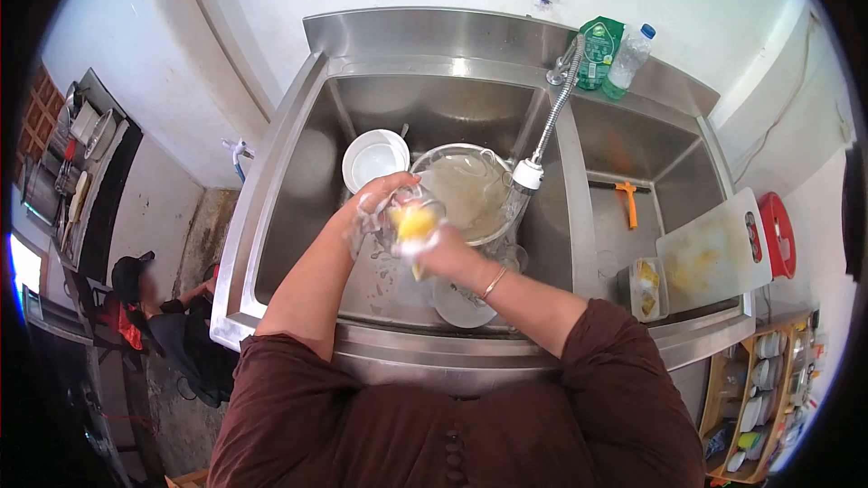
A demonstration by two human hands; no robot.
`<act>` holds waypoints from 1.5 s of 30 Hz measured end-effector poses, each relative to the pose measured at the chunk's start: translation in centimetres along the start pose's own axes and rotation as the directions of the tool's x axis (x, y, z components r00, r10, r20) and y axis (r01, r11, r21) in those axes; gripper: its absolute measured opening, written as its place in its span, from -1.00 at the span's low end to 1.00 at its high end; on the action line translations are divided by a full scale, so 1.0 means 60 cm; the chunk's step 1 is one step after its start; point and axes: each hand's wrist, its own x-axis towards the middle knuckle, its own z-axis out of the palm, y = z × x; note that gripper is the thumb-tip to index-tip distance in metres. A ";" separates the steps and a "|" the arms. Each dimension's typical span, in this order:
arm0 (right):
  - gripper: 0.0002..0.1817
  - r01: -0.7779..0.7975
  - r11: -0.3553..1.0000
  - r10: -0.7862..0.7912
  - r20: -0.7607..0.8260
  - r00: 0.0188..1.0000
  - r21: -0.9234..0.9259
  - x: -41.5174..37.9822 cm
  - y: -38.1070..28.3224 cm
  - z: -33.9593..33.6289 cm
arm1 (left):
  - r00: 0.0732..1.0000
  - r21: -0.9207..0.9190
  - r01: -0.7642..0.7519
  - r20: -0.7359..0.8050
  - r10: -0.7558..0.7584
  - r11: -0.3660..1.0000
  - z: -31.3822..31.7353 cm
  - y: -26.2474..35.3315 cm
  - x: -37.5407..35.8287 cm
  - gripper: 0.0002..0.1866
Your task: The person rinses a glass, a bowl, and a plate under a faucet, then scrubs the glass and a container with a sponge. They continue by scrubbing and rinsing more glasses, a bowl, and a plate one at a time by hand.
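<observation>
Over the left basin of the steel sink, my left hand is closed around a clear, soapy vessel that looks like a glass. Pressed against it is a yellow sponge, gripped by my right hand. Motion smears both the sponge and the fingers of the right hand. Suds cover the skin. Just beyond the hands stands a large round pot full of cloudy water. White bowls sit to its left. Below the right hand lies a clear dish, partly hidden by the forearm.
A flexible tap hose hangs over the pot. Behind it stand a green pouch and a plastic bottle. The right basin holds an orange-handled squeegee, a cutting board and a plastic tub. A person sits at left.
</observation>
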 end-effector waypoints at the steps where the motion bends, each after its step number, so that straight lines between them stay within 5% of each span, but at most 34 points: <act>1: -0.68 0.133 0.783 -0.127 0.054 0.990 -0.607 -0.017 -0.022 0.020 | 0.999 0.074 0.039 0.012 -0.040 0.996 -0.001 0.003 -0.002 -0.60; 2: -0.64 0.216 0.228 -0.194 0.173 0.966 -0.949 -0.024 -0.033 0.032 | 0.997 0.150 0.077 0.021 -0.081 0.986 -0.001 0.007 -0.005 -0.61; 3: -0.56 0.349 0.113 -0.360 0.289 0.887 -0.930 0.003 0.020 0.011 | 0.990 0.296 0.143 -0.060 -0.131 0.944 0.006 0.011 -0.008 -0.62; 6: -0.57 0.391 -0.014 -0.383 0.366 0.848 -0.920 0.019 0.025 -0.003 | 0.968 0.317 0.246 -0.123 -0.218 0.916 0.020 0.014 -0.019 -0.68; 7: -0.57 0.390 -0.014 -0.383 0.365 0.848 -0.921 0.018 0.016 0.000 | 0.980 0.198 0.197 -0.071 -0.186 0.960 0.014 0.005 -0.011 -0.67; 8: -0.58 0.217 0.433 -0.280 0.098 0.955 -0.875 0.017 0.006 0.006 | 0.980 0.200 0.196 -0.068 -0.186 0.960 0.014 0.001 -0.006 -0.67; 9: -0.59 -0.024 0.774 -0.060 -0.110 0.992 -0.633 0.017 -0.005 0.011 | 0.992 0.012 0.129 0.018 -0.129 0.992 0.019 -0.002 -0.003 -0.67; 10: -0.59 -0.030 0.774 -0.055 -0.114 0.992 -0.633 0.025 0.002 0.006 | 0.994 -0.183 0.075 0.091 -0.059 0.980 0.022 -0.007 -0.001 -0.67; 13: -0.61 -0.002 0.914 -0.106 -0.244 0.964 -0.406 0.030 0.019 -0.008 | 0.993 -0.189 0.110 0.069 -0.099 0.976 0.035 -0.003 0.003 -0.71; 14: -0.63 0.230 0.539 -0.431 -0.031 0.902 -0.810 0.018 0.019 -0.014 | 0.992 -0.190 0.122 0.058 -0.113 0.974 0.039 0.001 0.005 -0.73; 15: -0.64 0.351 -0.030 -0.571 0.304 0.763 -0.936 0.010 0.017 -0.016 | 0.996 -0.062 0.091 0.018 -0.090 0.994 0.026 -0.009 0.018 -0.74; 19: -0.61 0.429 -0.079 -0.616 0.383 0.689 -0.900 0.021 0.005 -0.007 | 0.995 0.033 0.097 -0.010 -0.097 0.995 -0.001 -0.012 0.016 -0.76; 21: -0.65 0.052 0.706 -0.183 -0.111 0.977 -0.706 0.010 -0.025 0.021 | 0.993 -0.045 0.114 0.030 -0.112 0.992 0.000 -0.001 0.012 -0.75; 22: -0.65 0.049 0.705 -0.176 -0.107 0.979 -0.707 0.020 -0.006 0.019 | 0.989 -0.127 0.138 0.070 -0.129 0.982 0.002 0.000 0.008 -0.75; 24: -0.67 -0.015 0.937 -0.072 -0.238 0.969 -0.348 0.041 0.046 0.007 | 0.983 -0.211 0.166 0.108 -0.146 0.963 -0.005 -0.011 0.014 -0.75; 25: -0.67 -0.015 0.938 -0.071 -0.234 0.970 -0.347 0.033 0.044 0.006 | 0.977 -0.187 0.186 0.143 -0.160 0.965 -0.013 -0.021 0.027 -0.76; 26: -0.71 0.252 0.614 -0.383 -0.004 0.924 -0.749 0.018 0.041 -0.001 | 0.968 -0.159 0.203 0.178 -0.175 0.966 -0.023 -0.029 0.038 -0.76; 27: -0.72 0.436 0.081 -0.523 0.334 0.784 -0.896 0.010 0.037 -0.005 | 0.988 -0.017 0.135 0.077 -0.133 0.991 -0.015 -0.030 0.025 -0.78; 30: -0.64 0.358 0.154 -0.351 0.288 0.891 -0.921 0.020 0.035 -0.018 | 0.974 0.033 0.220 0.050 -0.222 0.975 0.001 -0.014 -0.002 -0.79; 31: -0.64 0.358 0.153 -0.353 0.288 0.890 -0.921 0.020 0.007 -0.016 | 0.970 -0.099 0.223 0.122 -0.211 0.970 -0.003 -0.012 0.003 -0.71; 33: -0.63 0.060 0.474 -0.059 0.036 0.998 -0.878 0.023 -0.046 -0.017 | 0.965 -0.157 0.198 0.203 -0.165 0.967 -0.012 -0.007 -0.017 -0.66; 34: -0.63 0.062 0.473 -0.057 0.039 0.998 -0.879 0.028 -0.050 -0.030 | 0.953 -0.219 0.178 0.280 -0.113 0.959 -0.015 -0.004 -0.028 -0.60; 35: -0.70 0.105 0.846 -0.039 0.134 0.990 -0.523 0.033 -0.052 -0.047 | 0.880 -0.207 0.237 0.460 -0.119 0.949 -0.047 -0.018 0.012 -0.48; 36: -0.77 0.078 0.997 -0.069 0.224 0.972 -0.030 0.034 -0.060 -0.055 | 0.880 -0.210 0.235 0.460 -0.116 0.949 -0.036 -0.014 0.008 -0.48; 38: -0.78 0.036 0.997 -0.043 0.109 0.993 0.065 0.033 -0.074 -0.063 | 0.696 -0.193 0.313 0.713 -0.086 0.930 -0.013 -0.006 0.000 -0.39; 39: -0.78 0.007 0.986 -0.007 -0.005 1.000 0.169 0.032 -0.082 -0.061 | 0.715 -0.198 0.291 0.695 -0.076 0.936 -0.010 -0.006 -0.004 -0.32; 40: -0.78 0.010 0.986 -0.010 -0.003 1.000 0.169 0.033 -0.085 -0.057 | 0.717 -0.197 0.288 0.694 -0.074 0.937 -0.005 -0.007 -0.008 -0.32; 42: -0.76 0.043 0.967 0.018 -0.236 0.972 0.252 0.036 -0.087 -0.048 | 0.812 -0.067 0.070 0.584 -0.018 0.995 0.014 -0.010 -0.015 -0.28; 43: -0.70 0.069 0.993 -0.096 -0.335 0.937 -0.093 0.049 -0.063 -0.055 | 0.916 -0.017 0.002 0.401 0.005 1.000 0.018 -0.018 -0.011 -0.27; 44: -0.70 0.069 0.993 -0.097 -0.336 0.937 -0.092 0.056 -0.036 -0.059 | 0.916 -0.016 0.002 0.401 0.004 1.000 0.025 -0.025 -0.005 -0.27; 45: -0.61 0.193 0.917 -0.336 -0.418 0.844 -0.349 0.052 -0.025 -0.045 | 0.956 -0.016 -0.046 0.290 0.048 0.999 0.053 -0.021 -0.014 -0.32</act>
